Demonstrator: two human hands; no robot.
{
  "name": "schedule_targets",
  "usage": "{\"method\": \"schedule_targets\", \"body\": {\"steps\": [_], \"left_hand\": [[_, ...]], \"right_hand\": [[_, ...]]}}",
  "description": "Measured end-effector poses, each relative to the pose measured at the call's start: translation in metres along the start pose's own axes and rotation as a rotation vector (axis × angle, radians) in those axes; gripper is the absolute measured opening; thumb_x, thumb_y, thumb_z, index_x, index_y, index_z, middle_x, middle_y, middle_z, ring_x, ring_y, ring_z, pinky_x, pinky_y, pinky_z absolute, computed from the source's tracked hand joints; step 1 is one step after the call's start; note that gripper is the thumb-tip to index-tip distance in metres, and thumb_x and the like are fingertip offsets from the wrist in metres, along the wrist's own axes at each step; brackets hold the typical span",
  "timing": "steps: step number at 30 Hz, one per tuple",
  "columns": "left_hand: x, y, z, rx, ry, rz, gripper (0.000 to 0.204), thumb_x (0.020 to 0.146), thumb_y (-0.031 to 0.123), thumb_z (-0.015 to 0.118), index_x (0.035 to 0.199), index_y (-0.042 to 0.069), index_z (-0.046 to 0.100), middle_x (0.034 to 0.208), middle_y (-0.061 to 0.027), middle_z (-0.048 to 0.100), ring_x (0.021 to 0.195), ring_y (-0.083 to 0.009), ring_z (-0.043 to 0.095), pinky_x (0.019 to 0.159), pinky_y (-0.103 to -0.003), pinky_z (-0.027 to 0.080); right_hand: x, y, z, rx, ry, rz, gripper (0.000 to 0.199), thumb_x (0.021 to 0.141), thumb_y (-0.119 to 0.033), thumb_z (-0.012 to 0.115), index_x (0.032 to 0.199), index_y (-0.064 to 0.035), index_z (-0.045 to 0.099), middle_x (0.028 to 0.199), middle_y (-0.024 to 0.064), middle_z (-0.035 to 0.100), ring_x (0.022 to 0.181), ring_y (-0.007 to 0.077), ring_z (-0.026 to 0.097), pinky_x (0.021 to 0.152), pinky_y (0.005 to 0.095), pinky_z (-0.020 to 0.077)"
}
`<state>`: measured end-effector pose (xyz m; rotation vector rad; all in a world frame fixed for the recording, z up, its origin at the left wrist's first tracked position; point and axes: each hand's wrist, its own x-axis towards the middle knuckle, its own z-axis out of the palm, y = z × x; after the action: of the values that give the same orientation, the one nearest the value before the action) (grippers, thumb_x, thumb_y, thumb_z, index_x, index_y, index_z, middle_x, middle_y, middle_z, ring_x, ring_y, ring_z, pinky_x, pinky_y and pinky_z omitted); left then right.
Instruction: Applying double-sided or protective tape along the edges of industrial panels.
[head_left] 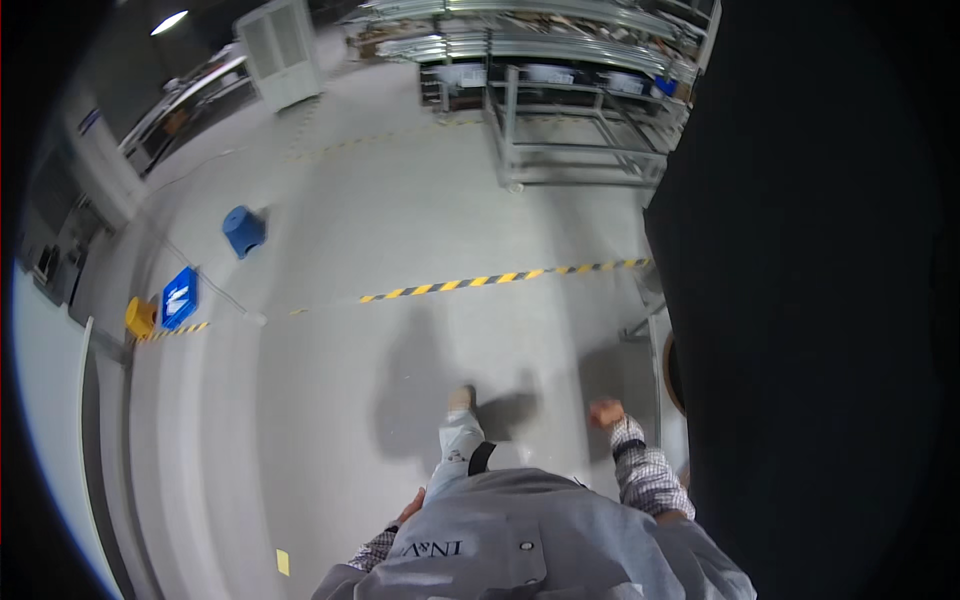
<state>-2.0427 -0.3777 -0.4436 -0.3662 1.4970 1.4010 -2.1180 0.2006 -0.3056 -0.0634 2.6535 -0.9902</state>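
Note:
My right hand (606,413) hangs out in front of my body at the right, above the grey floor. Its fingers look curled in, and nothing shows in them. At my left side, my left hand (411,505) is beside the grey apron (560,520); only a part of it shows, and its fingers are hidden. Neither hand touches any object that I can see. One of my legs is stretched forward, with the shoe (463,397) on the floor.
Yellow-black tape (500,281) crosses the floor ahead. A metal frame cart (585,150) stands before loaded racks (560,45). At the left are a blue stool (242,230), a blue bin (179,297), a yellow stool (141,316) and a cable (215,290). A large dark surface (810,300) fills the right.

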Motion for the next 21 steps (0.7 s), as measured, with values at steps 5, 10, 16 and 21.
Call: {"method": "schedule_targets", "body": {"steps": [5, 10, 16, 21], "left_hand": [[0.075, 0.157, -0.063, 0.011, -0.104, -0.018, 0.054, 0.081, 0.053, 0.048, 0.109, 0.007, 0.049, 0.094, -0.0091, 0.058, 0.082, -0.02, 0.056, 0.069, -0.036, 0.046], [0.174, 0.459, -0.083, 0.198, 0.349, 0.059, 0.023, 0.08, 0.036, 0.049, 0.084, 0.014, 0.052, 0.08, -0.0001, 0.056, 0.068, -0.0124, 0.053, 0.059, -0.031, 0.04], [0.226, 0.702, 0.029, 0.556, 0.119, 0.792, 0.024, 0.084, 0.023, 0.052, 0.092, 0.001, 0.057, 0.072, -0.0016, 0.057, 0.067, -0.0099, 0.054, 0.055, -0.022, 0.042], [0.239, 0.806, 0.214, 0.539, -0.348, 0.758, 0.023, 0.083, 0.019, 0.054, 0.096, 0.0, 0.057, 0.083, -0.0041, 0.06, 0.076, -0.0113, 0.055, 0.068, -0.025, 0.043]], "right_hand": [[0.138, -0.081, -0.121, 0.979, 0.53, 0.127, 0.019, 0.084, -0.018, 0.058, 0.093, -0.0016, 0.054, 0.078, 0.0068, 0.058, 0.069, 0.0161, 0.058, 0.066, 0.0293, 0.0494], [0.169, -0.127, -0.229, 1.052, 0.788, 0.275, 0.015, 0.085, -0.011, 0.054, 0.096, -0.0006, 0.053, 0.083, 0.0077, 0.06, 0.072, 0.0147, 0.058, 0.068, 0.0274, 0.0485], [0.149, -0.18, -0.254, 0.764, 1.087, 0.128, 0.019, 0.085, -0.007, 0.054, 0.101, 0.0028, 0.051, 0.085, 0.006, 0.059, 0.076, 0.0118, 0.058, 0.071, 0.0241, 0.0469], [0.15, -0.202, -0.272, 0.56, 1.221, 0.335, 0.019, 0.083, -0.008, 0.056, 0.1, 0.0, 0.053, 0.084, 0.0059, 0.061, 0.076, 0.0122, 0.059, 0.072, 0.0247, 0.0463]]}}
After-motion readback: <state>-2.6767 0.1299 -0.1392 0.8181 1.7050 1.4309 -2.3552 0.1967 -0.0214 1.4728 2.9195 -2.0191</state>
